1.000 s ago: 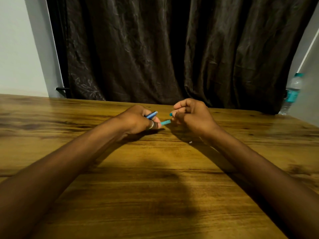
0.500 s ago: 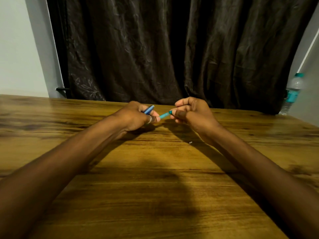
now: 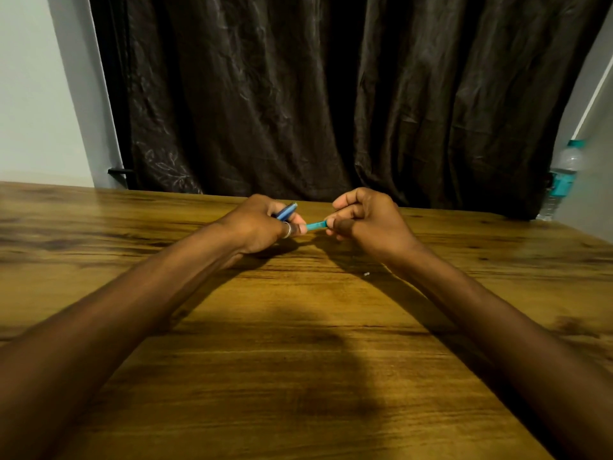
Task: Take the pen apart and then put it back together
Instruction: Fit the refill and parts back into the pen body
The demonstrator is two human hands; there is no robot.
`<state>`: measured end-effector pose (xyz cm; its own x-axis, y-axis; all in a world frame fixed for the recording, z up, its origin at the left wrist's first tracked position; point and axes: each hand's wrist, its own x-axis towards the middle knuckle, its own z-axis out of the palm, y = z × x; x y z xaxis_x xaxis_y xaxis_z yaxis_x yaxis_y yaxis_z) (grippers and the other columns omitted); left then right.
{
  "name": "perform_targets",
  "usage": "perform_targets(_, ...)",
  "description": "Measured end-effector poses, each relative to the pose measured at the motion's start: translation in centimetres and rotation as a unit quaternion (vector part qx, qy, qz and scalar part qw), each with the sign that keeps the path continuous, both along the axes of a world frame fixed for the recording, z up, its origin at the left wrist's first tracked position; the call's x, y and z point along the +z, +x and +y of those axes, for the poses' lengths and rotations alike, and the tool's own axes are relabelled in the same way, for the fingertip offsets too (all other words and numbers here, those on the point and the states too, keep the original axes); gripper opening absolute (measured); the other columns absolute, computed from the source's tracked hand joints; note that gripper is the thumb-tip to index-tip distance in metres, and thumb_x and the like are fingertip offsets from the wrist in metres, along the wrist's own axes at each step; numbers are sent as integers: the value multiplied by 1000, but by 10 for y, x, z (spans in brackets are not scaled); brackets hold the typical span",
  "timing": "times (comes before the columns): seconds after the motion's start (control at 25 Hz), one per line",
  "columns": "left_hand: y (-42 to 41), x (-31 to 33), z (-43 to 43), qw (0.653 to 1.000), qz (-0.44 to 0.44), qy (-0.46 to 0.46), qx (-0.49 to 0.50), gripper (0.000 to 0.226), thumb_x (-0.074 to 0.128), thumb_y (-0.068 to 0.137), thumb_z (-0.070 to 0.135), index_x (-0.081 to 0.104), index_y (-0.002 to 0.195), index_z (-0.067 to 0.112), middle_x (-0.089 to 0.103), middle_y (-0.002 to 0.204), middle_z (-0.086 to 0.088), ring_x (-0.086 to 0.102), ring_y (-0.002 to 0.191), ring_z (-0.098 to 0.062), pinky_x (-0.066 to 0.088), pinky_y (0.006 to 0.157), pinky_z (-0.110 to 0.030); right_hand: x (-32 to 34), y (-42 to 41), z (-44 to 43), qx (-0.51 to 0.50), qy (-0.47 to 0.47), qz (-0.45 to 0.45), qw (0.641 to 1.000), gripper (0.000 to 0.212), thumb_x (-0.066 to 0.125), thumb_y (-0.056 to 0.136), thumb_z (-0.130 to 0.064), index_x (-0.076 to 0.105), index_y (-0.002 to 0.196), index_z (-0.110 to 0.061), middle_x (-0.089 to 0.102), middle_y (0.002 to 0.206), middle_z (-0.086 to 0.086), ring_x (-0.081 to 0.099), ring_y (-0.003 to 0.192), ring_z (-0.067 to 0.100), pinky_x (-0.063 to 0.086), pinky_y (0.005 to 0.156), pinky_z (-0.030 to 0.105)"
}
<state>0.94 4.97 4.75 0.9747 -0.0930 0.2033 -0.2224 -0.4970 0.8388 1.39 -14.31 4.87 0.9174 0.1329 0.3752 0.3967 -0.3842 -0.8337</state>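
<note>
Both of my hands meet above the far middle of the wooden table (image 3: 298, 343). My left hand (image 3: 258, 227), with a ring on one finger, is closed around a darker blue pen part (image 3: 287, 212) that sticks out up and to the right. A thin teal pen piece (image 3: 315, 225) spans the small gap between the hands; my right hand (image 3: 368, 220) pinches its right end, and its left end touches my left fingertips. Most of both pieces is hidden inside the fists.
A tiny light speck (image 3: 366, 274), possibly a small part, lies on the table beside my right wrist. A clear water bottle (image 3: 562, 180) with a teal label stands at the far right edge. A dark curtain (image 3: 331, 94) hangs behind the table.
The hands have drawn closer together and lifted a little. The teal piece, which pointed from my left hand before, now bridges both hands.
</note>
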Motion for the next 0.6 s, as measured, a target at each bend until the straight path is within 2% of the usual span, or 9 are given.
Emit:
perform_targets(0.08,0,0,0,1000,-2,-1,-3,5,77,85,16,77,87,20,70,81,2,60,76,-6,45,64,-15,0,-1,0,-2,14,8,1000,22,69,88,2,59,105,-6,75,81,14,70,67,13,54,60,21)
perform_targets(0.24,1,0,1,1000,2,-25,-16,8,76,87,13,76,86,21,69,76,5,59,74,-5,43,64,-16,0,-1,1,11,49,17,999,23,68,88,4,58,108,-1,74,88,24,68,68,18,56,61,22)
perform_targets(0.44,2,-2,2,999,15,-36,-19,7,76,87,13,78,92,17,72,82,-1,63,80,-10,49,73,-21,-3,3,0,23,61,18,998,21,68,87,4,58,99,-9,74,79,15,71,68,17,57,60,21)
perform_targets(0.6,3,-3,1,1000,-11,-3,-25,9,80,83,15,78,88,22,75,80,5,67,74,-5,52,66,-13,-6,8,1,10,56,26,998,23,71,85,4,58,94,-13,74,66,4,72,63,12,56,59,23)
